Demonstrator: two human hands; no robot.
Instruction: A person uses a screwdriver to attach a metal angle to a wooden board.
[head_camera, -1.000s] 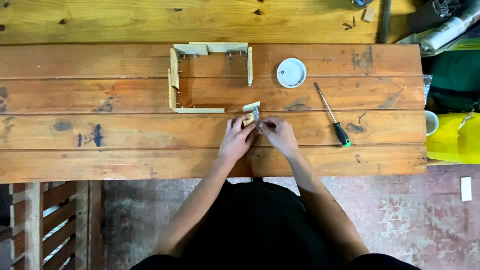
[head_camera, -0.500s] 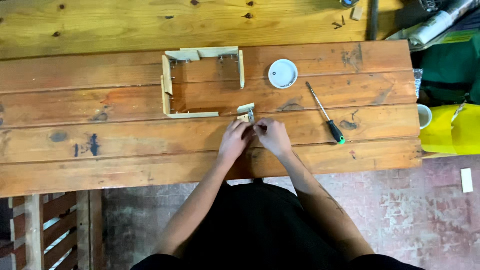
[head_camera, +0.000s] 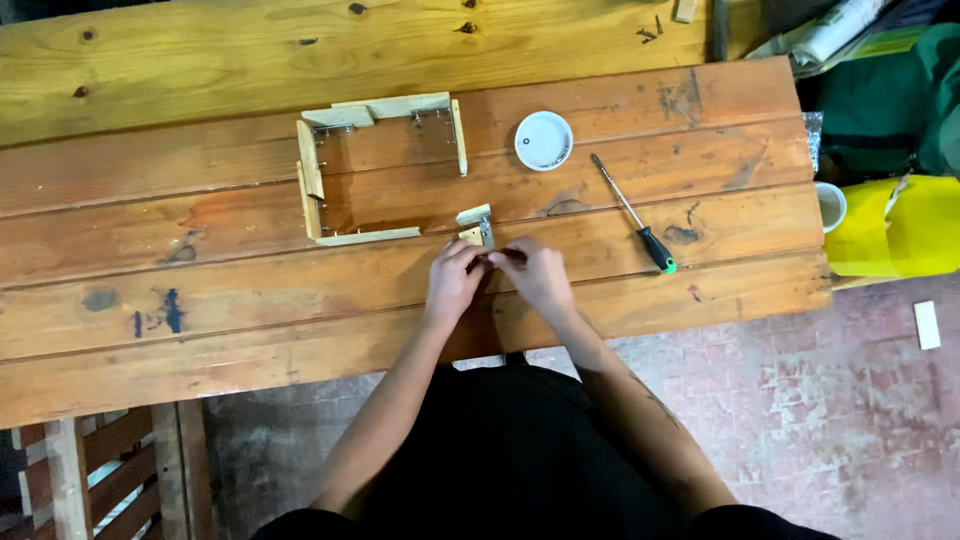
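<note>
Near the front edge of the tabletop, middle: both my hands pinched on one small wooden block.

Item in hand: small wooden block (head_camera: 474, 227) with a metal fitting, lying just off the open right end of the wooden frame (head_camera: 380, 170). My left hand (head_camera: 452, 283) and right hand (head_camera: 535, 277) meet fingertip to fingertip at its near side, fingers closed on something small and dark; what it is I cannot tell. Step, as I judge it: fixing hardware to the block. Next move calls for steady fingers and probably the screwdriver (head_camera: 633, 214), lying well to the right. White round lid (head_camera: 544, 140) sits toward the back edge, beside the frame. Yellow bag (head_camera: 900, 225) off the right edge.
</note>
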